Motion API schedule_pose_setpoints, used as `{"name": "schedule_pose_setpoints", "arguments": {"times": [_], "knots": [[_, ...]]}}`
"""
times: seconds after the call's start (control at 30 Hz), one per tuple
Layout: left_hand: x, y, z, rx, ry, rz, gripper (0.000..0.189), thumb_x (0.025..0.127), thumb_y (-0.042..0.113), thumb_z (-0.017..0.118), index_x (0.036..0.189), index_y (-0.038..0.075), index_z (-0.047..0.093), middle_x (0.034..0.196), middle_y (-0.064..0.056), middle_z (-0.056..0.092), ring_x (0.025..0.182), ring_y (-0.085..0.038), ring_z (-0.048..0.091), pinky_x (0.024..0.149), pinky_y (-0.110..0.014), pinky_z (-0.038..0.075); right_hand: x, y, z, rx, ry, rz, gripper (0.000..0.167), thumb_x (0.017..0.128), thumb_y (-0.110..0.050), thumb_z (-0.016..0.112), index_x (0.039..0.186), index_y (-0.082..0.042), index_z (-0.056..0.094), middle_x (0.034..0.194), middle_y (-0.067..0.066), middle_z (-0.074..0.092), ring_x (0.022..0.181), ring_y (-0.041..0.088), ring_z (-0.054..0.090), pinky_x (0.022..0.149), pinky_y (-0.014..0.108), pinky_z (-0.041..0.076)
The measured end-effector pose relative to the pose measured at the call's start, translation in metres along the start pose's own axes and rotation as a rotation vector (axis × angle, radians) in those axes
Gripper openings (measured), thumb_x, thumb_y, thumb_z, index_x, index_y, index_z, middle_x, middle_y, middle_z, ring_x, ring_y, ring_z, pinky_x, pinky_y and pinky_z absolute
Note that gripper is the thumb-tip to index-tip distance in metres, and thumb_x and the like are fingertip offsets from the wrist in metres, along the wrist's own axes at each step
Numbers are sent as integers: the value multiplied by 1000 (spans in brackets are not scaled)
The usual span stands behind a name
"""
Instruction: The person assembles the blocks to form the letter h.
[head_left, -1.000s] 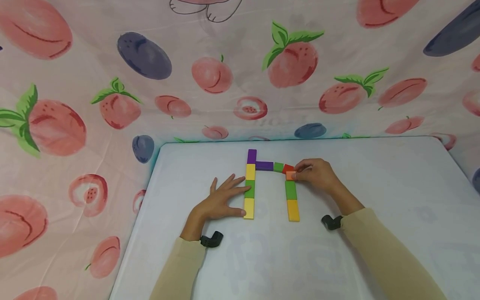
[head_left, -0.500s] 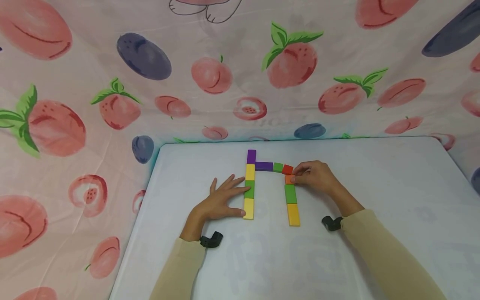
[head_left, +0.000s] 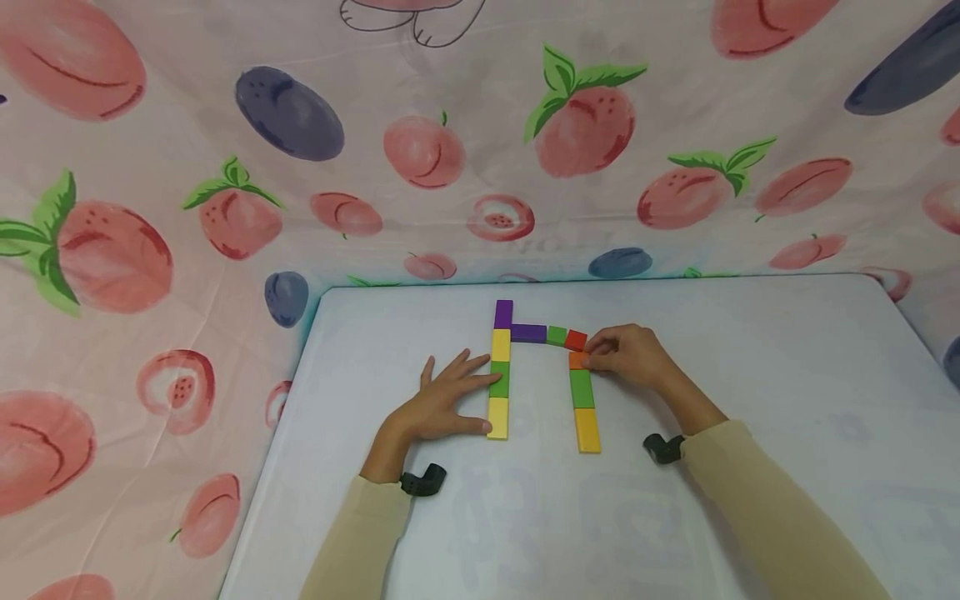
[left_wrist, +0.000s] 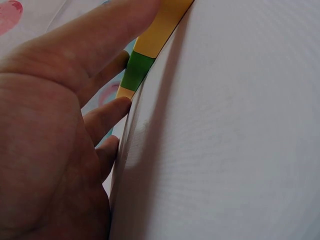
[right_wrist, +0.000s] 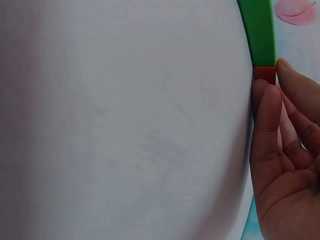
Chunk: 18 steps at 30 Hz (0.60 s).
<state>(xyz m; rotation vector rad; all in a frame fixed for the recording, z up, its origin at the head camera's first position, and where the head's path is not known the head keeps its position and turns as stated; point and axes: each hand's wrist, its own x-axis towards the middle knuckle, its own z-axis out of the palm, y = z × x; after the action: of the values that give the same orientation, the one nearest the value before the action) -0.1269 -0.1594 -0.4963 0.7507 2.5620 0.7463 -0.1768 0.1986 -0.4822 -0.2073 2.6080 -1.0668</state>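
On the white table, a straight column of flat blocks runs from a purple block (head_left: 504,314) down through a yellow block (head_left: 501,343) and a green block (head_left: 499,379) to a pale yellow block (head_left: 498,417). My left hand (head_left: 438,404) lies along its left side, fingers spread, fingertips and thumb touching the blocks. At the right, my right hand (head_left: 633,354) pinches a small orange block (head_left: 577,360) between thumb and fingers. Below that block, a green block (head_left: 582,388) and an orange-yellow block (head_left: 588,430) continue the shorter column, also partly seen in the right wrist view.
Between the columns' upper ends runs a row: a purple block (head_left: 529,333), a small green block (head_left: 557,335) and a tilted red block (head_left: 576,340). A fruit-print cloth (head_left: 465,100) hangs behind the table (head_left: 810,358) and at its left.
My right hand has shifted slightly toward me, and the orange, green and orange-yellow blocks moved with it, widening the space below the red block. The left hand has stayed in place.
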Motion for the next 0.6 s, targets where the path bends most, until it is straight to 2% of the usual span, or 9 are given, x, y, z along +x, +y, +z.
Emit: {"name": "schedule_pose_setpoints", "arguments": {"times": [0.1,0.43,0.6], "knots": [[0,1,0,-2,3,1,81,82,59,77,154,39,45,170,10,23,162,-22,1,121,-67,-15,-1,1,0,14,-2,-6,25,89,-28,80,107,-11,77,87,2,74,77,18,65,74,30,53],[0,0,1,9,8,1,81,82,61,76,153,40,45,170,12,22,162,-22,1,121,-67,-15,-4,2,-1,19,-10,-9,27,90,-31,79,110,-12,76,91,1,75,82,18,64,76,29,54],[0,-1,1,8,9,4,81,82,61,76,153,40,45,170,12,23,162,-22,1,121,-67,-14,-6,1,-3,4,-17,-18,28,91,-32,78,113,-14,76,96,2,74,90,20,63,80,30,53]]}}
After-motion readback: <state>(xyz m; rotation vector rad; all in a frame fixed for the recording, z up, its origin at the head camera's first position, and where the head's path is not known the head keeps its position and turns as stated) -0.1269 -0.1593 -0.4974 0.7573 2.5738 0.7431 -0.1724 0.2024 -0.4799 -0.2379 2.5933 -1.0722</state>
